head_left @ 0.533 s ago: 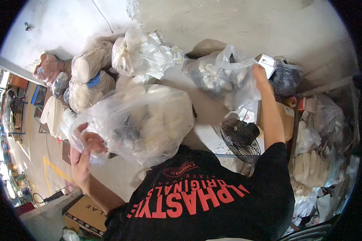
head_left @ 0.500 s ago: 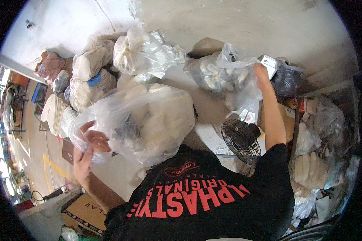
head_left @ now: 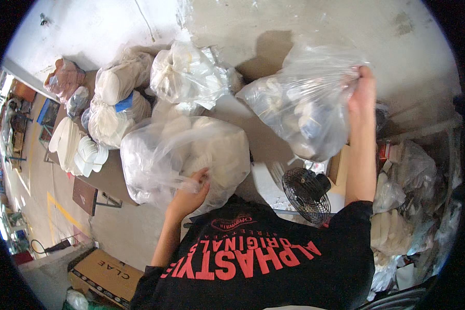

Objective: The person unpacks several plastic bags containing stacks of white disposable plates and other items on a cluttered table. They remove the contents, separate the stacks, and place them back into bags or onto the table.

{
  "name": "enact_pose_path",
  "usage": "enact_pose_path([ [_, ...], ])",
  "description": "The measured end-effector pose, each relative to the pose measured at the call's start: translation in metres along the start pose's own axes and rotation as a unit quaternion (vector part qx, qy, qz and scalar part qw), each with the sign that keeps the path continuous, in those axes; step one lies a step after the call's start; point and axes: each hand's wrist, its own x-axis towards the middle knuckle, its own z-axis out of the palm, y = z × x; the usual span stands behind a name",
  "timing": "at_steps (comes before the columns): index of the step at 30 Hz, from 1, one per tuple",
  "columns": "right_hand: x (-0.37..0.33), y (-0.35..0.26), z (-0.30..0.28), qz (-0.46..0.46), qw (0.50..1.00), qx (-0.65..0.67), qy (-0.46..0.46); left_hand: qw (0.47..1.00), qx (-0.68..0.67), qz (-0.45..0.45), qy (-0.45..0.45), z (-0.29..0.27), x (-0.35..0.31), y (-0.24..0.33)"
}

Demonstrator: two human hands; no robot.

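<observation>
Nearest my camera is the person's black shirt (head_left: 263, 253) with red print, and off its left side sits a brown cardboard box (head_left: 106, 276). Just beyond the shirt, the left hand (head_left: 190, 194) is at the person-facing side of a clear bag of pale pieces (head_left: 225, 150) on the table (head_left: 261, 137). Its fingers are curled, and the bag lies directly ahead of them, plastic against the fingertips — through the glare I cannot tell whether they pinch the film or only rest on it.

To the right I see a black fan (head_left: 307, 191). Past it, the right hand (head_left: 362, 93) is raised, its fingers closed on the gathered edge of a second clear bag (head_left: 299, 111). That bag spreads out to the left of the fingers and sags below them, with whitish bundles inside.

Farther left on the table, I make out a stack of flat cream pieces (head_left: 64, 142) and, behind it, bulging bags (head_left: 108, 121). Another knotted bag (head_left: 175, 77) sits near the pale wall (head_left: 232, 26) — the farthest thing straight ahead.
</observation>
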Motion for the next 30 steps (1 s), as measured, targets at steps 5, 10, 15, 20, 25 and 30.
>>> enact_pose_path([
  [5,-0.054,-0.087,0.026,-0.179,0.983,-0.029,0.036,0.98,-0.018,0.195,0.029,0.004,0.019,0.029],
  [10,-0.117,-0.141,0.041,-0.259,0.964,-0.039,0.048,0.959,-0.223,0.175,0.004,-0.022,0.004,0.017],
  [15,-0.174,-0.143,0.041,-0.362,0.917,-0.166,0.001,0.934,-0.322,0.055,0.144,-0.065,-0.046,-0.009],
  [20,-0.222,-0.125,0.057,-0.475,0.788,-0.379,-0.096,0.922,-0.302,0.012,0.241,-0.122,-0.11,0.005],
  [25,-0.254,-0.105,0.087,-0.537,0.698,-0.441,-0.172,0.825,-0.53,0.108,0.16,-0.15,-0.154,0.043],
  [30,-0.281,-0.068,0.121,-0.522,0.75,-0.369,-0.17,0.836,-0.488,0.197,0.155,-0.162,-0.164,0.075],
])
